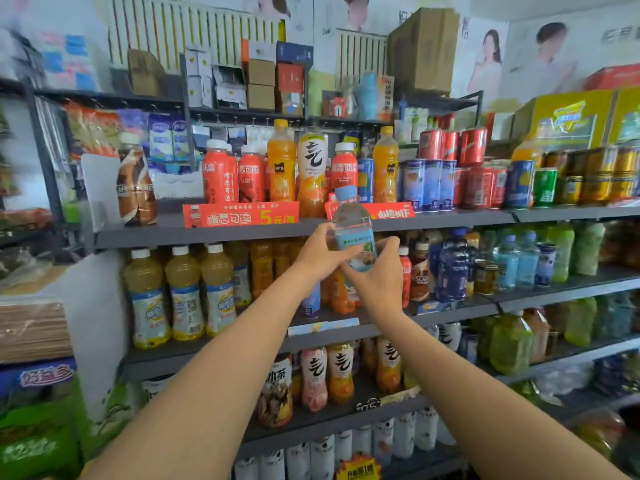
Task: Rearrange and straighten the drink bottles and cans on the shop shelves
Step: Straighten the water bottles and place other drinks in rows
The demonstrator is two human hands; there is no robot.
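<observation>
A clear water bottle point(352, 226) with a pale blue cap and a blue-green label is held upright in front of the top drink shelf's point(145, 233) edge. My left hand point(320, 252) grips its left side and my right hand point(375, 277) cups its base and right side. Behind it stand red bottles point(218, 176), orange juice bottles point(281, 161) and a white-topped orange bottle point(311, 174). To the right are stacked red cans point(450, 145) and blue cans point(429, 185). On the shelf below stand cloudy yellow bottles point(181, 292) and blue bottles point(453, 265).
A brown bottle point(135, 181) stands alone at the top shelf's left end. Gold cans point(595, 174) and a green can point(544, 187) fill the right. Lower shelves hold several more bottles point(313, 374). Cardboard boxes point(422, 50) sit on top. Goods are piled at the left point(31, 327).
</observation>
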